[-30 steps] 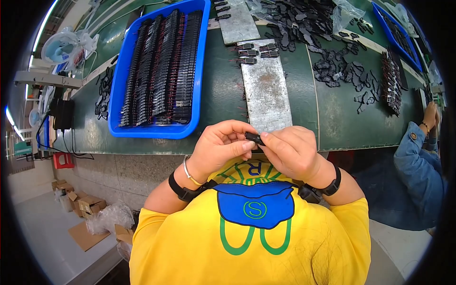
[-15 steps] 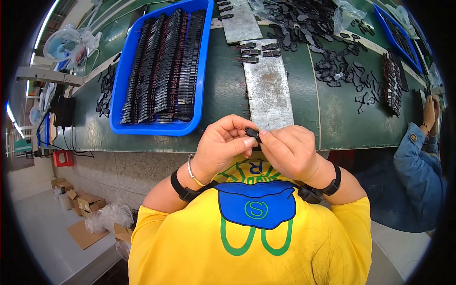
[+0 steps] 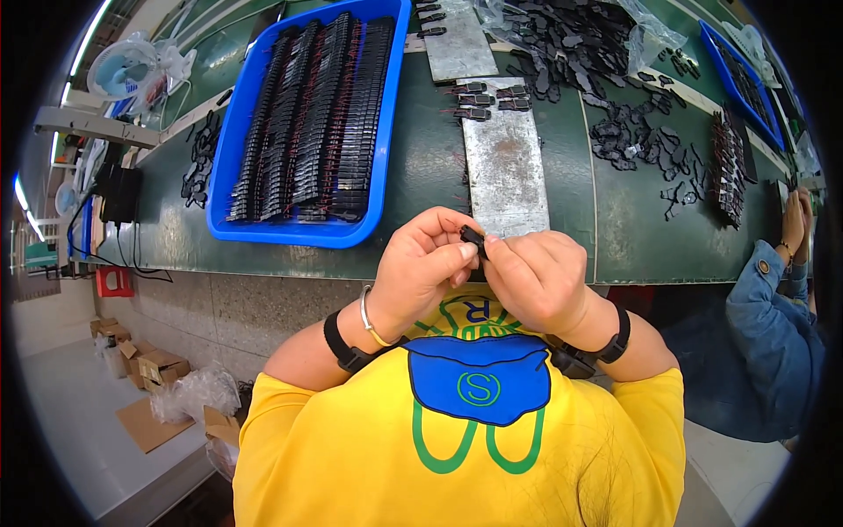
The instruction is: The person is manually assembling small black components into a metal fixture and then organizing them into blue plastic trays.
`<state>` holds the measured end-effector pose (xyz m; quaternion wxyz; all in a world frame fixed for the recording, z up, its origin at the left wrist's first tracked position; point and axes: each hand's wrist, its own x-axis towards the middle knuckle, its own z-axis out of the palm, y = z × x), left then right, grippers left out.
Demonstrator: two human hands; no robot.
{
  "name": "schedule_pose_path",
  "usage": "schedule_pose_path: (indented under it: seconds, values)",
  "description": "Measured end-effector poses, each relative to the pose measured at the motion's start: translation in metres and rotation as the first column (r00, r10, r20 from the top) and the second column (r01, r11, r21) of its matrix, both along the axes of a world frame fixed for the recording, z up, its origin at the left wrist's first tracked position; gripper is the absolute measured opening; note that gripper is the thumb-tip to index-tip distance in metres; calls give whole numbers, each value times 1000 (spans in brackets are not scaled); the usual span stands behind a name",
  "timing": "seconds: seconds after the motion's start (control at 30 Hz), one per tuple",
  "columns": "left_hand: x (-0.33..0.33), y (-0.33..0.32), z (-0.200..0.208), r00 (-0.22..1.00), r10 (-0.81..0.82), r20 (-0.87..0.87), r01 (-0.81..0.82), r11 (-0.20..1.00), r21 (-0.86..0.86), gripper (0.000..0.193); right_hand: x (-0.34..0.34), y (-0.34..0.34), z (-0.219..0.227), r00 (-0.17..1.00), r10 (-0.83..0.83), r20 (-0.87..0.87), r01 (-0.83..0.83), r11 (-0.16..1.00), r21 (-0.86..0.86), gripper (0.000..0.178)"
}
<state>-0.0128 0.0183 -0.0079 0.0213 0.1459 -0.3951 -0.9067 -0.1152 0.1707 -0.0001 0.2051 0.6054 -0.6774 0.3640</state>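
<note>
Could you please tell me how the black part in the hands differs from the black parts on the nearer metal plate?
The held part is pinched between the left hand and right hand; the plate parts lie untouched. The held part is alone; the plate parts sit grouped. Both are small and black.

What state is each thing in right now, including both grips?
Left grip, closed on the small black plastic part.
Right grip, fingertips closed on it too.
Small black plastic part, held up, tilted.
Blue rectangular plastic tray, packed with rows of black parts.
Nearer grey metal plate, flat, mostly bare.
Flat black pieces, loosely heaped.
White round fan, upright; running or not, cannot tell.
</note>
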Motion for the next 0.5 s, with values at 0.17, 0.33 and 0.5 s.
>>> schedule_pose_path:
  seconds: [0.17,0.33,0.5]
  values:
    - [-2,0,4,998,1,65,-3,1000,29,17,0,-2,0,1000,-9,19,8,1000,23,28]
    - [-3,1,6,994,10,109,-2,997,-75,13,1,-2,-4,996,-2,84,3,1000,-10,29]
    - [-5,-2,6,996,10,90,2,992,-124,12,2,-4,-5,987,1,158,2,1000,-19,25]
